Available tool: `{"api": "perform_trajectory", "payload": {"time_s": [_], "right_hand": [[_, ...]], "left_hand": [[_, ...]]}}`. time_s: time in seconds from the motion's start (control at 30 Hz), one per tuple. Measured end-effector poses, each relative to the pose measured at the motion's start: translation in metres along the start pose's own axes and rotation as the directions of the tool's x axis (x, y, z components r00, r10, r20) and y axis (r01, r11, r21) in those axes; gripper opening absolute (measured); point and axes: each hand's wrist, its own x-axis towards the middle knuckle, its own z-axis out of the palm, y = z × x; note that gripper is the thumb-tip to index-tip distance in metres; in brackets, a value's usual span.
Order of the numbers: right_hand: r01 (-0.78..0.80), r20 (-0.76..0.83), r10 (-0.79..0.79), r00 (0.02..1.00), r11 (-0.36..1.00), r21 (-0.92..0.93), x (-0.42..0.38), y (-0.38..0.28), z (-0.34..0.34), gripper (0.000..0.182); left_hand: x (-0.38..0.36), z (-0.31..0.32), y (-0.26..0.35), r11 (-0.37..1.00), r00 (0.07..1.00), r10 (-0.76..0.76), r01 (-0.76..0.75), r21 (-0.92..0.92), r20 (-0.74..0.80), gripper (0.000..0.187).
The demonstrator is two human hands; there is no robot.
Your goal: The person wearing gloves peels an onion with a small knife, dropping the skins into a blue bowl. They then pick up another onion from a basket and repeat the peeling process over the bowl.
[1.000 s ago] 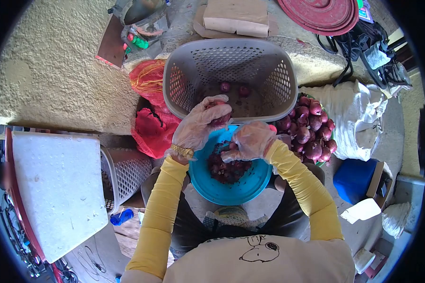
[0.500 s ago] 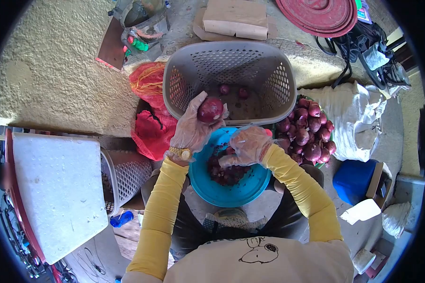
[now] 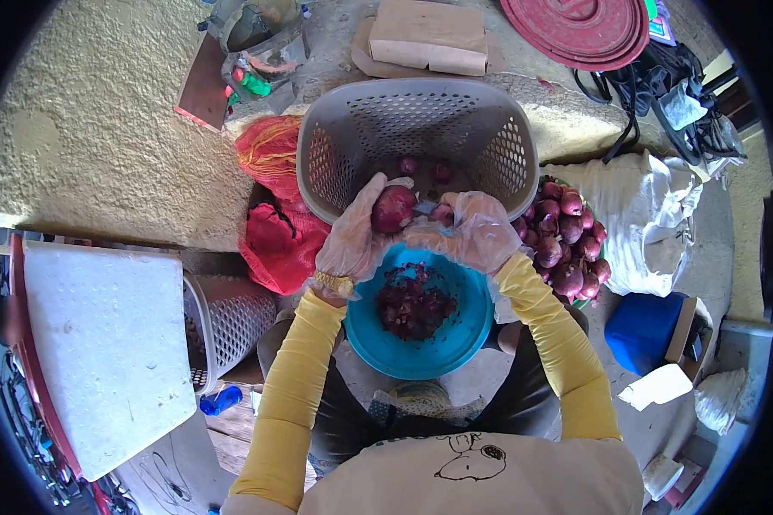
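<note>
My left hand (image 3: 356, 236), in a clear plastic glove, is closed around a red onion (image 3: 394, 209) above the front rim of the grey basket (image 3: 416, 107). Close on its right, my gloved right hand (image 3: 479, 233) has its fingers closed on what looks like a small knife (image 3: 426, 207). A short bluish-grey blade shows beside the onion; the fingers cover most of the rest. Below both hands is a turquoise basin (image 3: 374, 343) with a heap of dark red onion skins (image 3: 416, 305). Two onions (image 3: 441, 172) lie inside the basket.
A pile of red onions (image 3: 569, 227) stands at the right, beside a white sack (image 3: 640, 215). Red mesh bags (image 3: 275, 245) and a second perforated basket (image 3: 236, 322) are at the left. A blue container (image 3: 644, 330) sits at lower right.
My right hand has risen out of the basin toward the onion, uncovering the skins. My left hand has shifted right and slightly down with the onion, bringing both hands close together.
</note>
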Motion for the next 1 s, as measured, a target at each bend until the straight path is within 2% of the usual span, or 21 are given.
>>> {"api": "perform_trajectory", "payload": {"time_s": [0.07, 0.1, 0.17, 0.2, 0.27, 0.3, 0.37, 0.4, 0.47, 0.57, 0.7, 0.77, 0.8, 0.87, 1.0], "right_hand": [[-0.123, 0.085, 0.12, 0.989, 0.992, 0.031, 0.002, -0.006, -0.004, 0.077], [-0.123, 0.083, 0.12, 0.989, 0.992, 0.032, 0.002, -0.008, -0.003, 0.077], [-0.148, 0.049, 0.146, 0.988, 0.987, 0.055, 0.001, -0.01, -0.001, 0.076], [-0.149, 0.048, 0.147, 0.988, 0.987, 0.056, 0.0, -0.009, 0.001, 0.076], [-0.121, -0.048, 0.125, 0.991, 0.99, 0.076, -0.001, -0.005, 0.008, 0.07], [-0.121, -0.049, 0.125, 0.991, 0.99, 0.076, 0.0, -0.003, 0.01, 0.07], [-0.1, -0.054, 0.103, 0.993, 0.994, 0.05, 0.0, -0.001, 0.014, 0.07], [-0.1, -0.054, 0.103, 0.993, 0.994, 0.05, 0.0, -0.001, 0.014, 0.07], [-0.089, -0.049, 0.091, 0.995, 0.995, 0.042, 0.0, -0.002, 0.016, 0.071], [-0.084, -0.042, 0.088, 0.995, 0.993, 0.086, 0.0, -0.001, 0.018, 0.071], [-0.093, -0.043, 0.099, 0.994, 0.989, 0.114, 0.001, -0.004, 0.017, 0.071], [-0.114, -0.029, 0.118, 0.993, 0.986, 0.125, 0.002, -0.003, 0.019, 0.07], [-0.114, -0.03, 0.118, 0.993, 0.985, 0.126, 0.002, -0.003, 0.019, 0.07], [-0.095, -0.03, 0.1, 0.995, 0.985, 0.144, 0.002, -0.004, 0.018, 0.069], [-0.093, -0.019, 0.097, 0.995, 0.987, 0.129, 0.002, -0.004, 0.017, 0.069]], "left_hand": [[-0.005, 0.004, 0.008, 0.998, 0.996, -0.04, 0.044, -0.045, 0.077, 0.05], [-0.004, 0.004, 0.008, 0.998, 0.996, -0.04, 0.043, -0.043, 0.077, 0.05], [-0.003, 0.005, 0.007, 0.948, 0.985, -0.146, 0.167, -0.273, 0.095, 0.046], [-0.004, 0.007, 0.007, 0.948, 0.984, -0.147, 0.168, -0.272, 0.095, 0.046], [-0.007, 0.013, 0.008, 0.887, 0.982, -0.182, 0.188, -0.421, 0.056, 0.043], [-0.003, 0.012, 0.0, 0.888, 0.982, -0.181, 0.188, -0.42, 0.057, 0.043], [0.006, 0.005, -0.021, 0.985, 0.992, 0.036, -0.057, -0.165, -0.123, 0.043], [0.005, 0.005, -0.016, 0.985, 0.992, 0.036, -0.056, -0.165, -0.123, 0.043], [0.005, 0.002, -0.003, 0.873, 0.986, -0.165, 0.148, -0.464, 0.004, 0.044], [0.0, 0.015, 0.005, 0.806, 0.981, -0.166, 0.192, -0.56, 0.097, 0.043], [-0.005, 0.014, -0.003, 0.841, 0.989, -0.12, 0.15, -0.519, 0.092, 0.041], [-0.004, 0.012, -0.012, 0.927, 0.997, 0.045, -0.019, -0.376, 0.061, 0.039], [-0.003, 0.013, -0.011, 0.927, 0.997, 0.045, -0.019, -0.375, 0.061, 0.039], [-0.001, 0.015, -0.009, 0.871, 0.996, -0.03, 0.068, -0.487, 0.086, 0.038], [-0.003, 0.021, -0.002, 0.834, 0.994, -0.073, 0.108, -0.541, 0.087, 0.038]]}}
